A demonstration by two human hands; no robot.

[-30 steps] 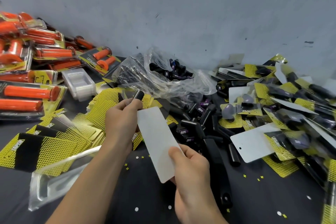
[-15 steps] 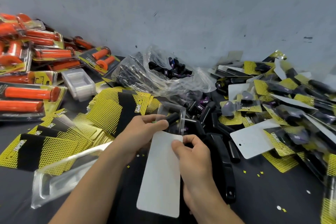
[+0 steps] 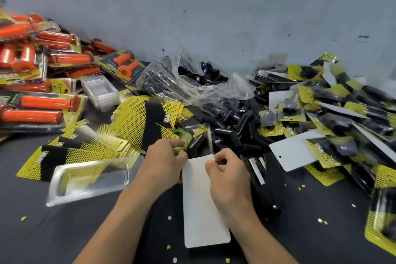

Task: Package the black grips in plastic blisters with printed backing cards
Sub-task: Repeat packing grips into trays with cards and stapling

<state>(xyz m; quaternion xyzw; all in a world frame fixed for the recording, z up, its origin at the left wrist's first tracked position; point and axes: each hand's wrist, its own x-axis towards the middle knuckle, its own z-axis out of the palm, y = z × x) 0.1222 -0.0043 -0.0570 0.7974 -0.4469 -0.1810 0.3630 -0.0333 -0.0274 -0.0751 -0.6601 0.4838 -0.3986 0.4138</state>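
One card, one blister, two grips. The left grip and right grip each pinch the card's top edge, one at each corner; the blister lies just beyond.

- Left hand and right hand both pinch the top end of a backing card, which lies white side up over the dark table.
- Just past the card's top edge is a clear blister with a black grip inside, lying tilted.
- Something green shows behind the left fingers; cannot tell what it is.
- Left side: fanned printed cards, an empty blister tray, packed orange grips.
- Centre back: a plastic bag holding black pieces, with loose grips beside it.
- Right side: a heap of finished packs.
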